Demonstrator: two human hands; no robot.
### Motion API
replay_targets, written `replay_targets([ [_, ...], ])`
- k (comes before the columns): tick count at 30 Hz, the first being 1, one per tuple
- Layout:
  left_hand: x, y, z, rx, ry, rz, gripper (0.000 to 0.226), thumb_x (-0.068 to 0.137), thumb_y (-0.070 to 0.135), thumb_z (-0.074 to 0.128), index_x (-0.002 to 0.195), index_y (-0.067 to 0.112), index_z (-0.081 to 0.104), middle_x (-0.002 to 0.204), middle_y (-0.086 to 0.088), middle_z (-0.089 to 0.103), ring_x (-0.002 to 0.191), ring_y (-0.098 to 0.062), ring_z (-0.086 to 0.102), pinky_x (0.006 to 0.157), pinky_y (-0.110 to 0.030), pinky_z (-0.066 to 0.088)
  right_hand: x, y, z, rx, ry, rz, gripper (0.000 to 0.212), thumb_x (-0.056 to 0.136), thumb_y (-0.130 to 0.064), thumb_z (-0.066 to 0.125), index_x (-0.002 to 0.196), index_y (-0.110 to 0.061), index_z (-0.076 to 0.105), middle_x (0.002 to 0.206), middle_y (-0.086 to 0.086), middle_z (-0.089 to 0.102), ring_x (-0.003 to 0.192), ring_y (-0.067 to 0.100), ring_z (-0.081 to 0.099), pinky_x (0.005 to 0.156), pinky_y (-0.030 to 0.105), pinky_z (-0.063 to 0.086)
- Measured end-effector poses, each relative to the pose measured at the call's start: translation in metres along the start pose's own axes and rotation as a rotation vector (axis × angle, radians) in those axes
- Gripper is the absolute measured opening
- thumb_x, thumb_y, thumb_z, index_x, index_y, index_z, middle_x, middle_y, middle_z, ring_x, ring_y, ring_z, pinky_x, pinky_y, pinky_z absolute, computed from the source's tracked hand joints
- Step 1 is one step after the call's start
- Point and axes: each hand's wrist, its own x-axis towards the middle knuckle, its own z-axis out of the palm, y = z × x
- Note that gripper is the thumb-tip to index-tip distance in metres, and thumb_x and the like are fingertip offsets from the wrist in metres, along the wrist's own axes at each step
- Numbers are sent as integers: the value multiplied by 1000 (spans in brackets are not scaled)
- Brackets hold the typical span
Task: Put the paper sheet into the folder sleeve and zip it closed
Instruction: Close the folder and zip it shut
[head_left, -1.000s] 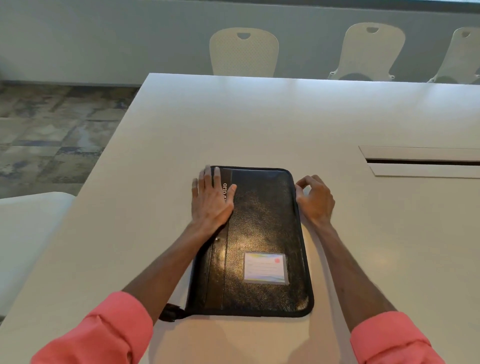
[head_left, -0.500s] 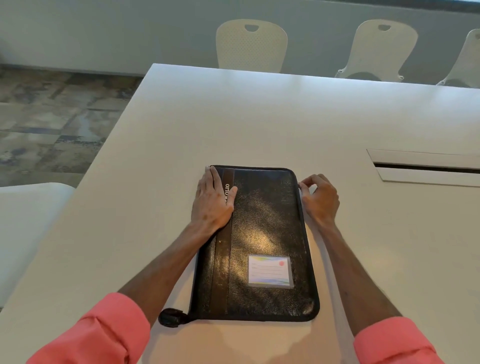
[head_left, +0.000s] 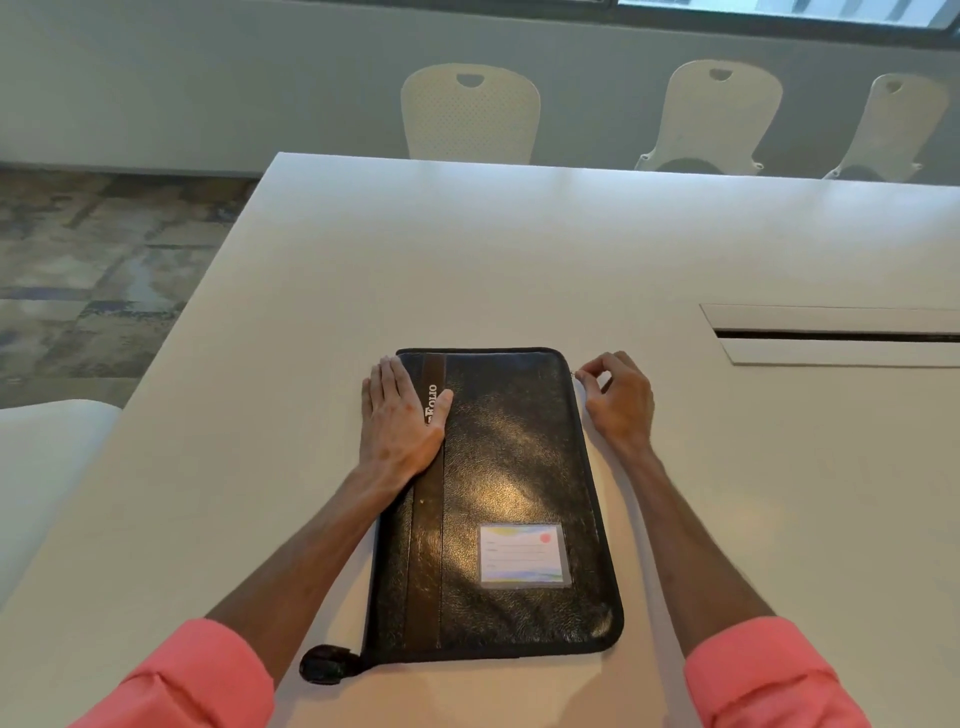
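A black leather folder (head_left: 511, 499) lies flat and closed on the white table (head_left: 727, 519), with a small label card (head_left: 522, 556) on its cover. My left hand (head_left: 400, 415) rests flat, fingers together, on the folder's far left corner and holds it down. My right hand (head_left: 618, 397) is beside the folder's far right corner, thumb and forefinger pinched on the small metal zipper pull (head_left: 574, 375). No paper sheet is in sight. A black strap tab (head_left: 324, 664) sticks out at the near left corner.
A cable slot (head_left: 836, 335) is cut into the table at the right. Three white chairs (head_left: 470, 111) stand along the far edge. Another white seat (head_left: 36, 467) is at the left, beside patterned carpet.
My right hand has slid a little farther along the folder's right edge toward the far corner, still pinched. The left hand stays pressed flat. The camera has tilted slightly.
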Motion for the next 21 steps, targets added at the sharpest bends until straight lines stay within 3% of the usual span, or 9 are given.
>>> replay_targets([
  [4, 0, 0, -1, 7, -2, 7, 103, 107, 74, 26, 172, 1, -6, 182, -21, 0, 171, -30, -2, 139, -45, -2, 15, -9, 5, 24, -28, 0, 8, 102, -23, 75, 98, -16, 78, 107, -6, 73, 96, 18, 70, 88, 47, 59],
  [9, 0, 0, -1, -3, 0, 24, 104, 107, 73, 27, 172, 0, -8, 182, -20, -3, 171, -29, -5, 139, -44, -4, 32, -17, 12, 0, -92, -52, 10, 104, -27, 73, 101, -21, 80, 109, -9, 74, 94, 18, 71, 86, 46, 59],
  [16, 2, -3, 1, -2, 2, 44, 106, 106, 75, 28, 171, 0, -11, 182, -20, -5, 170, -28, -7, 138, -42, -5, 78, -18, 8, -14, -391, -210, 9, 101, -21, 78, 102, -14, 84, 107, 1, 77, 69, 12, 56, 80, 47, 56],
  [21, 2, -3, 2, -1, 1, 44, 107, 105, 77, 25, 171, 2, -12, 182, -19, -6, 170, -27, -9, 138, -42, -5, 101, -43, 19, -178, -536, -400, 12, 102, -34, 76, 104, -23, 81, 112, -10, 75, 83, 15, 64, 86, 45, 60],
])
